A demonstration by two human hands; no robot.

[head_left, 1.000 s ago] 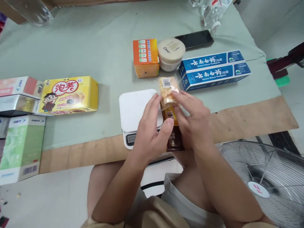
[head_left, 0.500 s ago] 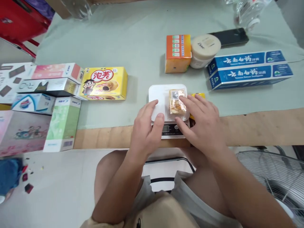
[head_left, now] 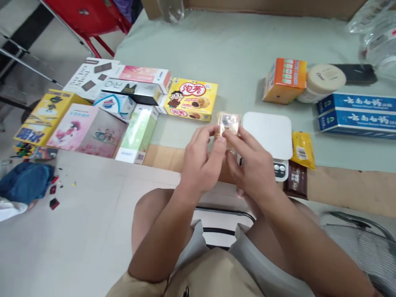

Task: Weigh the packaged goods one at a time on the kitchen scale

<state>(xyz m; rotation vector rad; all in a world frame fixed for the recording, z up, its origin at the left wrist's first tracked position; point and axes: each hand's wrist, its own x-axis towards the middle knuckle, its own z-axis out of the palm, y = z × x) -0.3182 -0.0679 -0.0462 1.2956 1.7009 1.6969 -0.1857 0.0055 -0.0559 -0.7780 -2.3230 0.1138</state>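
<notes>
A clear-wrapped snack packet (head_left: 229, 120) with a barcode label on top is held between both hands, left of the kitchen scale. My left hand (head_left: 201, 163) grips its left side, thumb near the front. From the right, my right hand (head_left: 254, 163) has its fingers on the packet's top and side. The scale (head_left: 266, 134) has a bare white plate, and my right hand partly hides its control panel. Touching the scale's right side are a yellow sachet (head_left: 303, 149) with a barcode and a dark brown packet (head_left: 295, 180).
A yellow puff box (head_left: 192, 99) stands behind my left hand, joined to a cluster of cartons at left, including a green box (head_left: 139, 131). Right of centre are an orange box (head_left: 285, 80), a Dove jar (head_left: 323, 80) and blue toothpaste boxes (head_left: 359, 115). A fan (head_left: 355, 247) stands lower right.
The snack packet has left the scale's plate and moved left in both hands. My hands have closed around it. The view has swung left, showing more cartons.
</notes>
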